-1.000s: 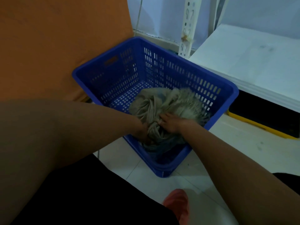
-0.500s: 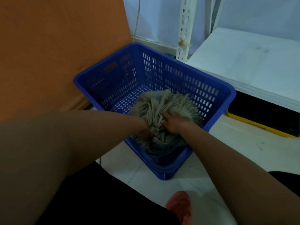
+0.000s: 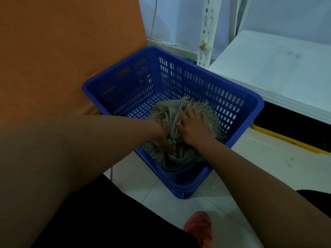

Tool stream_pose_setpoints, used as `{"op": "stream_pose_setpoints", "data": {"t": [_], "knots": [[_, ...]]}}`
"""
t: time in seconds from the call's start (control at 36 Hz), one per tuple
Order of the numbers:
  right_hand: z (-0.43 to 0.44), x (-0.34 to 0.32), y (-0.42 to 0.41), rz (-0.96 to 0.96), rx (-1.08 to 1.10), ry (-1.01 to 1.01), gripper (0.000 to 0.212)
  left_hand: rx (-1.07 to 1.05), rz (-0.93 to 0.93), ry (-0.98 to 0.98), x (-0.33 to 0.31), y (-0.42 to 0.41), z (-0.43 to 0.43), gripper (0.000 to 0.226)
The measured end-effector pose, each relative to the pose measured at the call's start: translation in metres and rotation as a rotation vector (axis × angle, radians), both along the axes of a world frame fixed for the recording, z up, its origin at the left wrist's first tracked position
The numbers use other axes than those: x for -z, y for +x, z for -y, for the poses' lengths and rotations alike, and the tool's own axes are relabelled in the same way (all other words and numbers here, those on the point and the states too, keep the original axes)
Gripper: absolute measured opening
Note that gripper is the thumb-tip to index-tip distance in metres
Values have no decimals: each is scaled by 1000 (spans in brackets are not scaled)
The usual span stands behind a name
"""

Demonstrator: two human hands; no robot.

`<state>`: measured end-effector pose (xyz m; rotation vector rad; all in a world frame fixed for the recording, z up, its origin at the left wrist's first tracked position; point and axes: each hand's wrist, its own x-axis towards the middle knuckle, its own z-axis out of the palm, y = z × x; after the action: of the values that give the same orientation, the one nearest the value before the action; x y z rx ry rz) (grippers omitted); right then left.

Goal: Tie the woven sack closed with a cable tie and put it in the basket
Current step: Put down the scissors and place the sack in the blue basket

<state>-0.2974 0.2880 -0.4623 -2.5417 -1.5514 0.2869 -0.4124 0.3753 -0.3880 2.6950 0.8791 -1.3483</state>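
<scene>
A beige woven sack [image 3: 166,113] with a frayed top lies bunched inside the blue slotted plastic basket [image 3: 250,101] on the floor. Both of my hands are down in the basket on the sack. My left hand [image 3: 163,136] is closed around the gathered neck of the sack, its fingers partly buried in the folds. My right hand [image 3: 193,126] lies flat on top of the sack with its fingers spread, pressing on it. No cable tie is visible; the neck is hidden under my hands.
An orange panel [image 3: 62,59] stands left of the basket. A white slotted shelf post [image 3: 206,33] and a white board [image 3: 279,72] lie behind and to the right, over a black and yellow box [image 3: 290,133]. A pink shoe [image 3: 198,228] rests on the white tiled floor.
My right hand has slid up from the sack's neck onto its top and opened flat. My left hand stays at the neck. The view has tilted slightly down.
</scene>
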Motion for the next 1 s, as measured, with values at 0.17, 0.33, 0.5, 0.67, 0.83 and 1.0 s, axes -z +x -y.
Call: {"op": "stream_pose_setpoints", "data": {"t": [0.17,0.33,0.5,0.67,0.83,1.0], "knots": [[0,20,7,-329,-12,-277,55,41,-69,23,-11,5,4,114],[1,4,-6,52,-40,-31,56,38,-84,-38,-18,13,9,97],[1,3,-1,-42,-24,64,46,146,-102,-131,-20,17,4,103],[13,3,-8,-160,-207,-364,47,265,-283,-19,-3,-3,31,61],[11,-2,-8,74,-119,18,55,189,-278,-36,-14,7,50,54],[8,-1,-4,-194,-44,-164,40,163,-191,-47,-18,12,47,57]]}}
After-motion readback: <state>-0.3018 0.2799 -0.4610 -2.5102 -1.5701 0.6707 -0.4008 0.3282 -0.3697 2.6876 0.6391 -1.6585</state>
